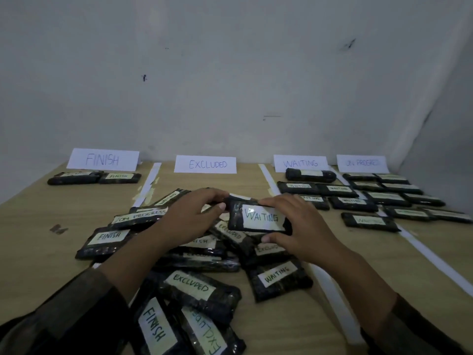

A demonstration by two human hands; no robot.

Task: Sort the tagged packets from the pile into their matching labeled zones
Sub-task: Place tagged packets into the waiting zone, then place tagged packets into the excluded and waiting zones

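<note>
Wooden table (46, 252), grey wall (230, 85); WAITING packet (259, 218) in the grip of both hands (left (194, 216), right (297, 226))

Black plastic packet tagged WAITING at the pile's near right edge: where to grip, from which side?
Pinch its long edges across the narrow width, coming from above on the right. The black plastic packet tagged WAITING lies flat on the wooden table, right and near edges bare; its far edge abuts the pile.

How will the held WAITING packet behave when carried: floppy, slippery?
Probably fairly stiff: the WAITING packet looks flat though the left hand and right hand hold only its edges. Its glossy wrap shows glare, so possibly slippery. Flat, so unlikely to roll.
</note>
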